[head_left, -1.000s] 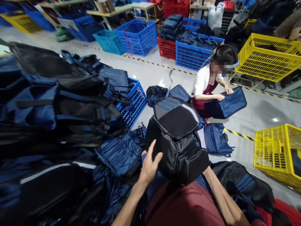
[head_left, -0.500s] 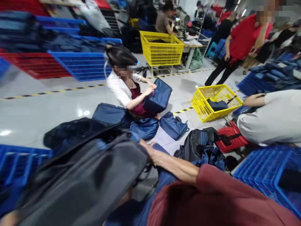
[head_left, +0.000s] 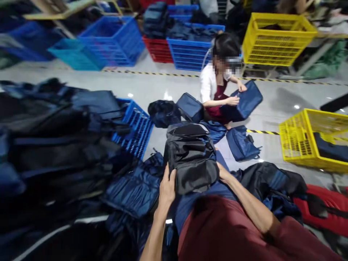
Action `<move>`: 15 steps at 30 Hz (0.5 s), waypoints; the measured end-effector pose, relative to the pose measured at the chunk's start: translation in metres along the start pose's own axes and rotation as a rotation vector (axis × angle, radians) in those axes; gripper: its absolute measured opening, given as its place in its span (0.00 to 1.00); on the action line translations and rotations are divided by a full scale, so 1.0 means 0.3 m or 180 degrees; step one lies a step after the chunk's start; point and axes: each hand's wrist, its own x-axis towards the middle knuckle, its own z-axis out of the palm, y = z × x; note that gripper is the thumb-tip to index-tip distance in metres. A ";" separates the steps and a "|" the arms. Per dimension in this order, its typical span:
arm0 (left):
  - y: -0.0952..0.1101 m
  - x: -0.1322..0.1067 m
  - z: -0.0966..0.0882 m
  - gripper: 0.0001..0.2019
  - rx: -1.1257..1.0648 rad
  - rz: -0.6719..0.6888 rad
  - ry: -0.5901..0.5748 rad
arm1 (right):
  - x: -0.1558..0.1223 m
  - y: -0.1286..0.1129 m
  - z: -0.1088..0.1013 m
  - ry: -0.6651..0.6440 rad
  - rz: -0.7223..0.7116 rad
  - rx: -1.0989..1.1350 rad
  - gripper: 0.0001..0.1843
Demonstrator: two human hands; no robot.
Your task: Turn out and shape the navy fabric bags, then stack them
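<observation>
A black and grey backpack (head_left: 194,156) rests upon my lap. My left hand (head_left: 167,185) grips its left side, with the thumb on the front and the fingers partly hidden behind the edge. At the lower right edge, my right hand (head_left: 223,173) is closed on the same backpack, its fingertips out of sight. Crumpled navy bags (head_left: 134,190) lie just left of my left arm. Beyond the backpack, a co-worker (head_left: 214,85) sits on the floor with both hands on a navy bag (head_left: 248,99).
A large heap of dark bags (head_left: 59,152) fills the left, beside a blue crate (head_left: 138,125). On the right are a yellow crate (head_left: 295,134), a dark backpack (head_left: 272,183) and a red bag (head_left: 326,206). Several crates line the back behind striped floor tape (head_left: 152,73).
My view has swung left, bringing the bag heap into sight. The backpack, earlier raised large at lower left, now sits lower on my lap between both hands.
</observation>
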 end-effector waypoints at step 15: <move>0.039 -0.027 -0.030 0.35 -0.0629 0.0066 -0.0075 | 0.263 -0.218 0.158 0.0789 -0.0808 -0.0763 0.29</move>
